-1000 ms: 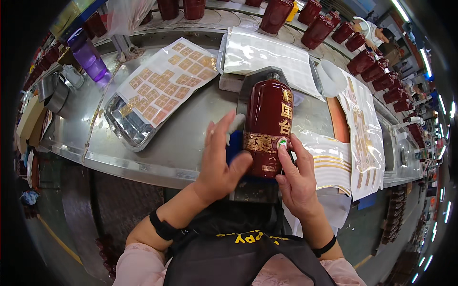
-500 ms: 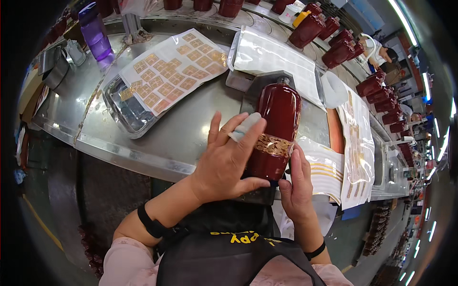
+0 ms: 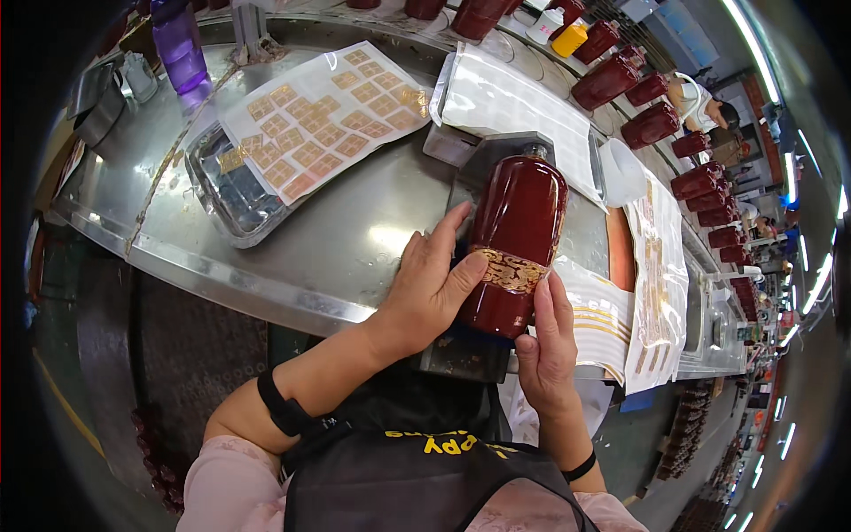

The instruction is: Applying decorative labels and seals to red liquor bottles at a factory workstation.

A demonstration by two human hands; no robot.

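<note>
A dark red glossy bottle (image 3: 520, 202) is tilted in front of me, its neck pointing away. Round its lower part runs a gold patterned band (image 3: 507, 270). My left hand (image 3: 424, 291) holds the bottle from the left, the thumb pressed on the band's left end and the fingers along the bottle's side, their tips partly hidden. Against the lower right side, my right hand (image 3: 551, 359) grips it, fingers at the band's right edge and thumb near the base. Behind the bottle is a dark angular stand (image 3: 467, 182); whether the bottle touches it I cannot tell.
A sheet of gold square decals (image 3: 310, 120) lies over a metal tray (image 3: 213, 199) at left. White sheets (image 3: 523, 97) and strips of gold decals (image 3: 654, 266) lie beyond and right. A purple bottle (image 3: 177, 49) stands far left. Several red bottles (image 3: 607, 80) line the far side.
My left hand has turned and shifted so its thumb lies on the gold band. The small white piece by its fingers no longer shows. The bottle has moved slightly right.
</note>
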